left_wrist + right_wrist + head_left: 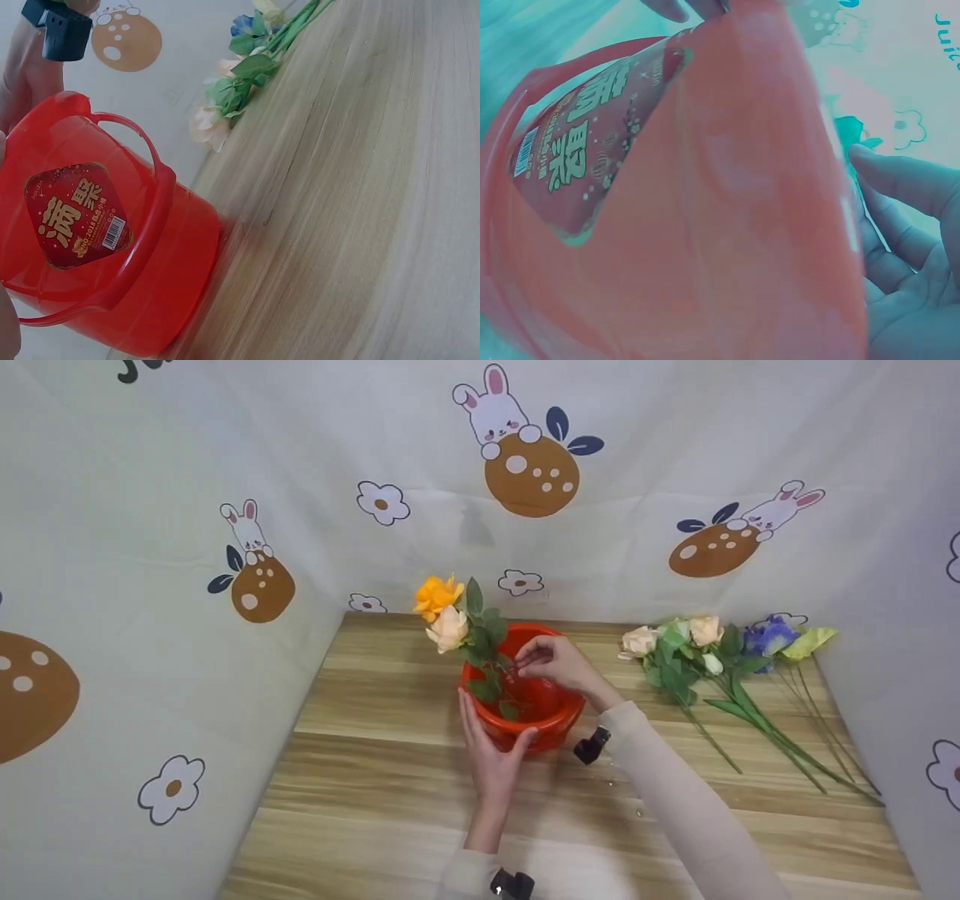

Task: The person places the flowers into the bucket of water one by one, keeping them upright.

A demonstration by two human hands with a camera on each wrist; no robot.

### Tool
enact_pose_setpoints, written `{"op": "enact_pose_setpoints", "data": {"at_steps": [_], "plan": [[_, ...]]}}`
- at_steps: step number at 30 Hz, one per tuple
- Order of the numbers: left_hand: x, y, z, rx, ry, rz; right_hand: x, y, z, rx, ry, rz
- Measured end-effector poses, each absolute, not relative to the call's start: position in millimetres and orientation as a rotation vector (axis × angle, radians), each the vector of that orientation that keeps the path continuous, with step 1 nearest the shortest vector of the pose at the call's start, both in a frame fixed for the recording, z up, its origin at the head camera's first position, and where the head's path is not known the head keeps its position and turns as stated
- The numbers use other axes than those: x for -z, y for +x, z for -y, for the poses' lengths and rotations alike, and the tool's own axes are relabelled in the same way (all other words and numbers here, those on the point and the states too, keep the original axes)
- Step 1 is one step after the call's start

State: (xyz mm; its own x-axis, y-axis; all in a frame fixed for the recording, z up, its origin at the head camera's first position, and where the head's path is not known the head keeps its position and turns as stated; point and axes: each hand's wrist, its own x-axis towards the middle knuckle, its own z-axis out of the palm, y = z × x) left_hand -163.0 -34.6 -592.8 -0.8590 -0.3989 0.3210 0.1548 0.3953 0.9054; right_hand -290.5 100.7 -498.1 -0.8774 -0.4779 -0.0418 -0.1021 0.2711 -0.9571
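Leaning out past the left rim of a red bucket (559, 733), an orange flower (437, 598) stands just above a peach flower (448, 630), with green leaves (484, 688) reaching down inside the bucket. The person's left hand (493, 765) is spread wide, its fingers lying along the bucket's left side and its thumb pressed to the near wall. On that wall, the left wrist view shows a dark red label (79, 216) with gold characters and a barcode. The bucket stands upright on the wooden table (360, 780). Over its right part, the right hand (555, 664) is narrow, fingers bent and fingertips near the leaves; whether they pinch a stem cannot be told. Farther right lie peach roses (706, 631), a white bud (712, 664), a blue-purple flower (771, 636) and a yellow-green bloom (808, 643), their stems pointing toward the near right.
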Motion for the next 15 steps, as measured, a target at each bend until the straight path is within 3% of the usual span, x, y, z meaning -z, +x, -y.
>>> {"op": "enact_pose_setpoints", "data": {"at_steps": [15], "plan": [[594.3,-163.8,34.8,1.448,0.19,2.153,497.2,-276.7,-150.9,1.804,-0.557,-2.131]]}}
